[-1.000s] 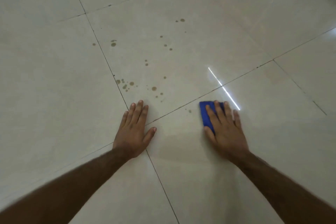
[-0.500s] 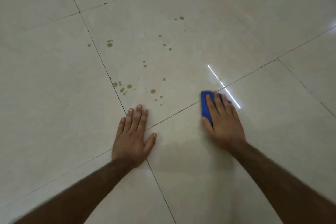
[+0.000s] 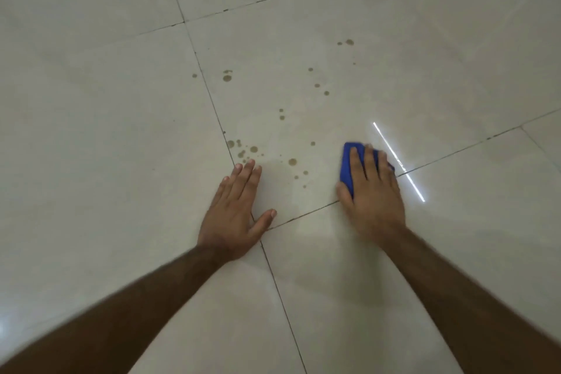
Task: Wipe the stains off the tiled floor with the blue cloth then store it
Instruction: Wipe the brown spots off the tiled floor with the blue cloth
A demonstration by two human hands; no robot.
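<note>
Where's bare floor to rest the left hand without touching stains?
Free: the tile left of the grout line, bare but for one speck, and the tile below both hands. Crowded: between left hand and right hand on the blue cloth, where stains cluster.

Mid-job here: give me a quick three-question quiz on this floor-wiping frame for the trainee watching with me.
1. True or false: the blue cloth lies under the right hand.
2. Multiple choice: the left hand is A) lifting a bucket, B) flat on the tiled floor, C) gripping the cloth.
3. Fill in: the brown stains nearest the cloth lie on the cloth's ____ side.

Key: 1 true; 2 B; 3 left.
</note>
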